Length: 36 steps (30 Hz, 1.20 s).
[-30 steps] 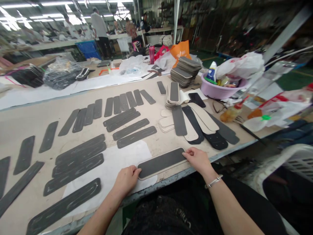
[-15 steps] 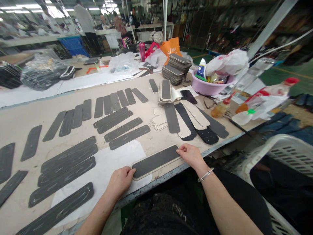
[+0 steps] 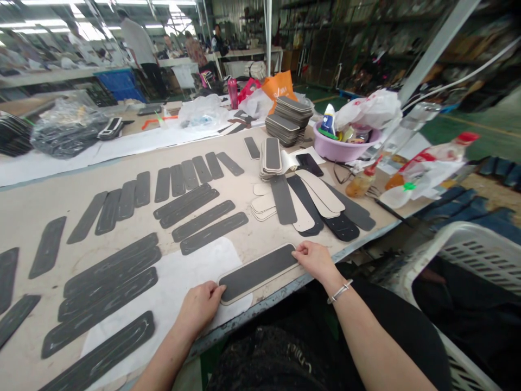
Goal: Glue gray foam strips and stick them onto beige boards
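A long black strip on a tan backing [image 3: 257, 272] lies near the front edge of the worktable [image 3: 32, 201]. My left hand [image 3: 199, 307] pinches its left end, fingers curled. At the strip's right end my right hand [image 3: 315, 259] presses down with fingers closed on the edge; a silver bracelet sits on that wrist. The strip's left part rests over a white sheet [image 3: 179, 288].
Many black strips [image 3: 109, 271] are spread over the table's left and middle. Tan and black pieces [image 3: 309, 201] and a stack [image 3: 272, 157] lie ahead right, with a purple basin [image 3: 342, 146], bottles and bags beyond. A white basket [image 3: 472, 260] stands right. People work at far tables.
Both hands stay on the ends of the strip. The view has shifted a little to the right, so the table contents sit further left in the picture.
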Motion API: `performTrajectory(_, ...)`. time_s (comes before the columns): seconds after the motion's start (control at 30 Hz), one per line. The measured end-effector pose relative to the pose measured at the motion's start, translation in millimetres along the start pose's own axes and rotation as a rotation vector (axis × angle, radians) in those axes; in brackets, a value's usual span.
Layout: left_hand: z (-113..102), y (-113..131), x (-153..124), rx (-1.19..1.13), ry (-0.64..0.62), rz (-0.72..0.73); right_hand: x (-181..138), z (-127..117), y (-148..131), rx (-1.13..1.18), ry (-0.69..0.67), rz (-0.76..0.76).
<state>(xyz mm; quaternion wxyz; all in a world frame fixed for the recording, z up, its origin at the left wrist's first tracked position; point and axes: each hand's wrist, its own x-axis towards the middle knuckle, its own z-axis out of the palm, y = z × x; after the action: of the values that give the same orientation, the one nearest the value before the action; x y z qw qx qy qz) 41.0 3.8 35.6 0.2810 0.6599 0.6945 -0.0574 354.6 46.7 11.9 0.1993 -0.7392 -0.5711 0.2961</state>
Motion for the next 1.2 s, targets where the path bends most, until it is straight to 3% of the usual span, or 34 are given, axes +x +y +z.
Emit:
performTrajectory(0.23, 3, -4, 2, 0.013, 0.008, -0.002, -3, 3, -2, -0.087, 0.035, -0.053)
performTrajectory(0.47, 4, -3, 2, 0.018, 0.013, 0.007, -25, -4, -18, -0.248, 0.219, -0.139)
performTrajectory(0.57, 6, -5, 3, 0.042, 0.023, 0.02, -45, 10, -39, -0.288, 0.262, -0.318)
performTrajectory(0.7, 9, -9, 5, 0.068, 0.036, 0.035, -77, 48, -76, -0.23, -0.026, -0.803)
performTrajectory(0.77, 9, -10, 6, 0.084, 0.041, 0.039, -87, 63, -86, -0.206, -0.165, -0.899)
performTrajectory(0.9, 7, -7, 5, 0.099, 0.039, 0.041, -79, 66, -73, -0.229, -0.237, -0.85)
performTrajectory(1.1, 5, -6, 4, 0.078, 0.022, 0.015, -39, 26, -14, -0.414, -0.128, -0.591)
performTrajectory(1.2, 7, -6, 5, 0.074, 0.04, 0.015, -32, 20, 2, -0.481, -0.085, -0.516)
